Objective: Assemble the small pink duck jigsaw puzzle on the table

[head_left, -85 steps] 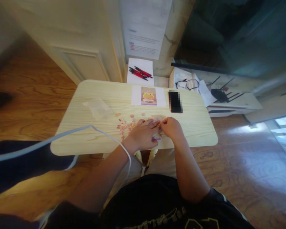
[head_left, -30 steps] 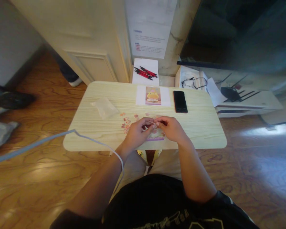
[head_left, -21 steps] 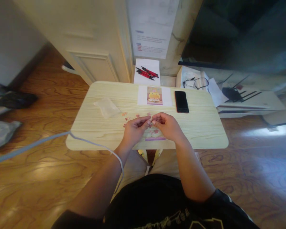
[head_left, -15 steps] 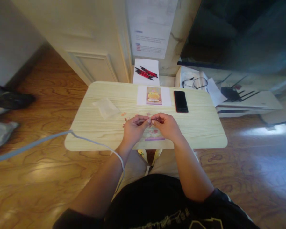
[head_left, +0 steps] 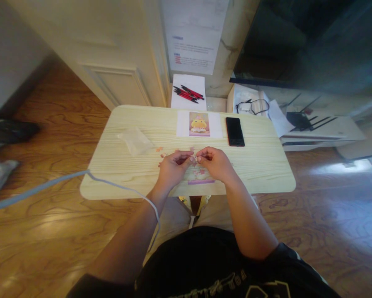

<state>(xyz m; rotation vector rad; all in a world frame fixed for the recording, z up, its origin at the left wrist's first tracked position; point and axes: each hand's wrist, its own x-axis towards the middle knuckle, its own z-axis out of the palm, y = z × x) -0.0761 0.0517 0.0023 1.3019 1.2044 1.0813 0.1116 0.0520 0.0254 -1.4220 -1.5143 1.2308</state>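
My left hand [head_left: 175,165] and my right hand [head_left: 215,162] meet over the middle of the table, fingertips pinched close together. Between them is a small pale puzzle piece [head_left: 194,161], mostly covered by the fingers; whether it is one piece or two joined cannot be made out. Just below lies a partly assembled puzzle [head_left: 201,181] with a purple lower strip. Loose orange and reddish puzzle pieces [head_left: 159,149] are scattered left of and behind my left hand. Behind the hands, a picture of a yellow cartoon figure [head_left: 199,124] is printed on a white sheet [head_left: 215,126].
A clear plastic bag [head_left: 136,142] rests on the table's [head_left: 260,169] left; a black phone [head_left: 235,131] lies back right. Beyond are red and black pens [head_left: 188,94] on paper and a white box [head_left: 246,99] with a cable. A grey cord [head_left: 120,185] crosses my left forearm.
The view has shifted slightly. Both hands stay pinched together at nearly the same spot, with only small finger movement.
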